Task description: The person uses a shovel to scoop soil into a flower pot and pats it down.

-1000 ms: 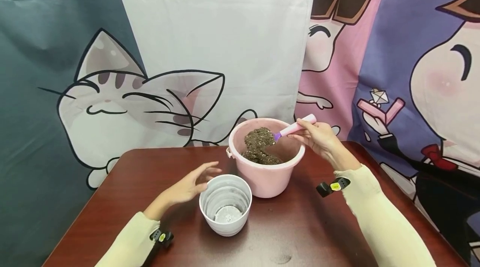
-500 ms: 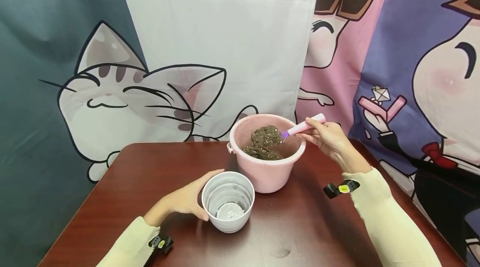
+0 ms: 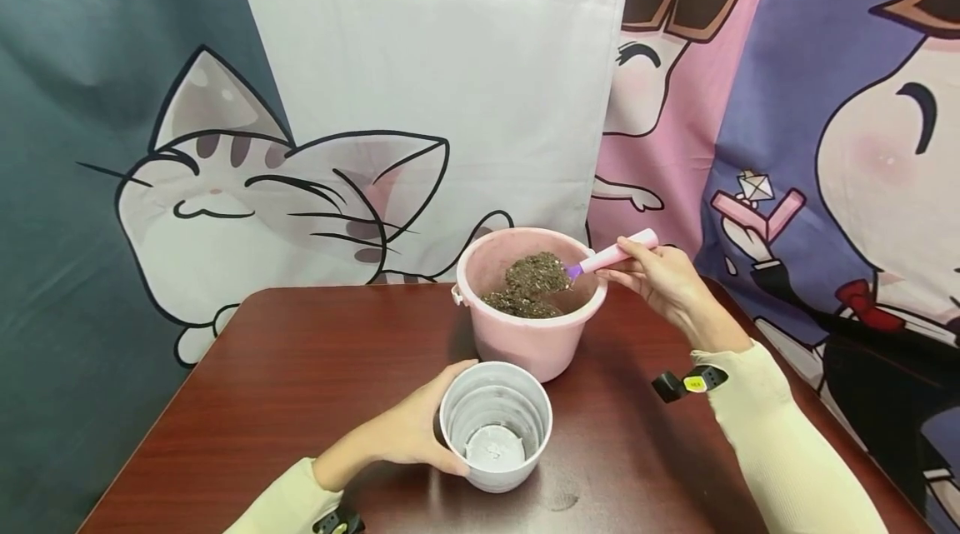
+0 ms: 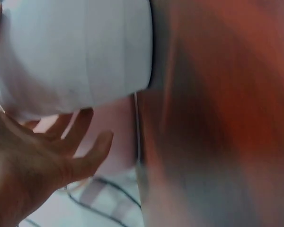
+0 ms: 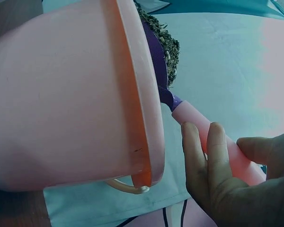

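Note:
My right hand [image 3: 667,280] pinches the pink handle of a purple-bladed garden trowel [image 3: 611,256] between thumb and fingers. Dark soil [image 3: 536,273] is heaped on its blade, above the opening of a pink bucket [image 3: 525,346]. In the right wrist view the loaded purple blade [image 5: 156,56] shows just past the bucket's rim. More soil [image 3: 513,305] lies inside the bucket. My left hand [image 3: 416,427] grips the left side of a white ribbed flower pot [image 3: 501,481], thumb near, fingers behind. The pot stands upright in front of the bucket, with no soil heap in it.
A dark red-brown wooden table [image 3: 315,351] bears both containers. Behind it hangs a cartoon-printed cloth [image 3: 480,84]. The bucket's pale bail handle [image 5: 128,187] hangs low at its rim. A small dark mark [image 3: 562,501] is on the tabletop near the pot.
My left hand has closed round the pot and moved it right and toward me. My right hand has shifted slightly right with the loaded trowel, still above the bucket.

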`<action>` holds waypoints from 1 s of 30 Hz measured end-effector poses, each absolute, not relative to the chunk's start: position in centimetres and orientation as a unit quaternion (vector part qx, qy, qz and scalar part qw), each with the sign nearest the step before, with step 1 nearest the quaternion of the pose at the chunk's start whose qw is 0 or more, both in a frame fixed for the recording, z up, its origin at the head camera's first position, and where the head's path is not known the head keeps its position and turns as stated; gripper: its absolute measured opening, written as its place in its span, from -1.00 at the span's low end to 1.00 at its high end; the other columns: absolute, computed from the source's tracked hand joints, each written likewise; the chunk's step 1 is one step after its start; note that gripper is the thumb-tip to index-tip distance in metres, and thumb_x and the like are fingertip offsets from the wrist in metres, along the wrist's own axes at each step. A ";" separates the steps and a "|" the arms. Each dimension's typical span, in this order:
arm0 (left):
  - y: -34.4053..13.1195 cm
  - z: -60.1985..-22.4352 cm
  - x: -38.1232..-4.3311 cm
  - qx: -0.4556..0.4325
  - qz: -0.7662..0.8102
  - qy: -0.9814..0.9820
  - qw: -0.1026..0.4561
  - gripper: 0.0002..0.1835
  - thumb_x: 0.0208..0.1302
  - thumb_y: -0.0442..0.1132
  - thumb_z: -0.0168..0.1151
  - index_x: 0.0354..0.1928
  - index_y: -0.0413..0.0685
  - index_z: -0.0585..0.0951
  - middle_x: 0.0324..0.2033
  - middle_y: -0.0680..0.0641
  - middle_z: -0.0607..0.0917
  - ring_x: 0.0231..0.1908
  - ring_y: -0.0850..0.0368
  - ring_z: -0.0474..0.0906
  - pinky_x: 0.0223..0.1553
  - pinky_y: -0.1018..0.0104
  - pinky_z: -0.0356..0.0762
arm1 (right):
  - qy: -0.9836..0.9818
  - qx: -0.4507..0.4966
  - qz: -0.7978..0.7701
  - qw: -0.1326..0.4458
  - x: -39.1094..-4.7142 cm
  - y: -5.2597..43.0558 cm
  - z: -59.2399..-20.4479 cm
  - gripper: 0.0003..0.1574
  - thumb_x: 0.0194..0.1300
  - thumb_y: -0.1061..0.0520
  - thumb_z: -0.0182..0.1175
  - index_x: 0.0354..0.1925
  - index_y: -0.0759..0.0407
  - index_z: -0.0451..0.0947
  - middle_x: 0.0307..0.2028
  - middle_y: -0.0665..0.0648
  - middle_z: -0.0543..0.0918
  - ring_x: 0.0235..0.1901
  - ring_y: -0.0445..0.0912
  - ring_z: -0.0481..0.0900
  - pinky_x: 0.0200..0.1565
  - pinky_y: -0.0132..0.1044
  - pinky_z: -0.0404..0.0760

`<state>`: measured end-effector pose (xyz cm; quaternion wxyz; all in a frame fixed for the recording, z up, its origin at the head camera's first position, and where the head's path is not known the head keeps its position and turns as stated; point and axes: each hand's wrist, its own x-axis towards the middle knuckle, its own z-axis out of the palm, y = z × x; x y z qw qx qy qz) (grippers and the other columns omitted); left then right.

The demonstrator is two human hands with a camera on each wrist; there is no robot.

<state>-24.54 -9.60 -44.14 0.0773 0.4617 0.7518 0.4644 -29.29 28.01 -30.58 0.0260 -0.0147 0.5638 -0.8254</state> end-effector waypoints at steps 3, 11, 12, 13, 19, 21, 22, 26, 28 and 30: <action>-8.4 -44.1 -23.7 0.448 0.459 0.763 0.075 0.28 -0.20 0.01 0.67 0.50 -0.07 0.04 0.32 -0.05 0.42 0.32 0.05 0.33 0.37 0.18 0.16 | 0.560 -0.019 -0.828 0.023 -29.2 28.1 -30.6 -0.78 0.45 0.21 0.15 -0.32 0.30 0.63 -0.36 0.22 0.76 -0.30 -0.05 0.76 -0.16 -0.27 0.65; -6.8 -43.9 -22.6 0.419 0.463 0.778 0.069 0.29 -0.23 0.01 0.68 0.49 -0.16 0.06 0.31 -0.03 0.42 0.31 0.08 0.33 0.36 0.15 0.17 | 0.556 -0.031 -0.830 0.015 -28.9 28.2 -31.0 -0.84 0.42 0.20 0.20 -0.28 0.31 0.60 -0.34 0.24 0.76 -0.26 -0.02 0.76 -0.12 -0.23 0.64; -6.8 -43.9 -22.5 0.418 0.462 0.779 0.068 0.28 -0.23 0.02 0.68 0.49 -0.17 0.07 0.30 -0.03 0.43 0.31 0.08 0.33 0.36 0.15 0.18 | 0.555 -0.029 -0.831 0.015 -28.8 28.2 -31.0 -0.84 0.41 0.20 0.21 -0.27 0.30 0.60 -0.34 0.24 0.76 -0.27 -0.01 0.76 -0.13 -0.23 0.64; -6.7 -43.9 -22.3 0.418 0.463 0.779 0.068 0.28 -0.22 0.02 0.68 0.48 -0.17 0.07 0.30 -0.04 0.43 0.31 0.08 0.34 0.36 0.14 0.18 | 0.555 -0.029 -0.831 0.015 -28.8 28.2 -31.1 -0.84 0.41 0.20 0.21 -0.28 0.30 0.60 -0.34 0.24 0.76 -0.27 -0.01 0.77 -0.12 -0.22 0.64; -6.5 -43.8 -21.7 0.412 0.466 0.780 0.064 0.28 -0.23 0.02 0.68 0.48 -0.21 0.08 0.30 -0.04 0.43 0.31 0.07 0.33 0.36 0.14 0.18 | 0.549 -0.042 -0.835 0.009 -28.7 28.2 -31.5 -0.85 0.40 0.19 0.22 -0.27 0.28 0.62 -0.31 0.23 0.77 -0.24 -0.03 0.76 -0.11 -0.23 0.64; -6.4 -43.8 -21.7 0.410 0.467 0.781 0.066 0.28 -0.23 0.01 0.68 0.48 -0.20 0.08 0.30 -0.04 0.43 0.32 0.07 0.33 0.36 0.14 0.18 | 0.545 -0.047 -0.837 0.004 -28.6 28.2 -31.4 -0.85 0.40 0.19 0.22 -0.26 0.29 0.61 -0.31 0.23 0.77 -0.23 -0.03 0.76 -0.11 -0.24 0.64; -6.4 -43.8 -21.7 0.410 0.467 0.781 0.065 0.28 -0.23 0.01 0.68 0.48 -0.19 0.07 0.31 -0.04 0.42 0.32 0.07 0.33 0.36 0.14 0.17 | 0.541 -0.048 -0.839 0.002 -28.6 28.2 -31.3 -0.85 0.40 0.19 0.22 -0.26 0.29 0.62 -0.31 0.24 0.77 -0.23 -0.02 0.76 -0.11 -0.24 0.64; -6.3 -43.7 -21.7 0.404 0.467 0.783 0.074 0.28 -0.24 0.00 0.68 0.49 -0.12 0.07 0.32 -0.02 0.42 0.32 0.09 0.32 0.36 0.14 0.17 | 0.539 -0.041 -0.841 -0.004 -28.3 28.2 -30.9 -0.85 0.40 0.20 0.23 -0.26 0.31 0.60 -0.33 0.23 0.76 -0.26 -0.02 0.76 -0.13 -0.24 0.64; -6.3 -43.7 -21.7 0.405 0.463 0.785 0.071 0.28 -0.24 0.01 0.68 0.49 -0.10 0.07 0.31 -0.03 0.42 0.32 0.09 0.32 0.36 0.14 0.18 | 0.538 -0.037 -0.842 -0.003 -28.2 28.1 -30.6 -0.85 0.40 0.21 0.22 -0.27 0.31 0.61 -0.34 0.24 0.76 -0.28 -0.02 0.76 -0.13 -0.23 0.64; -6.3 -43.7 -21.8 0.409 0.459 0.786 0.064 0.28 -0.23 0.02 0.68 0.49 -0.08 0.06 0.31 -0.04 0.42 0.31 0.09 0.32 0.36 0.12 0.19 | 0.540 -0.036 -0.841 -0.001 -28.2 28.0 -30.4 -0.84 0.40 0.20 0.22 -0.28 0.31 0.62 -0.34 0.24 0.76 -0.28 -0.02 0.76 -0.14 -0.24 0.64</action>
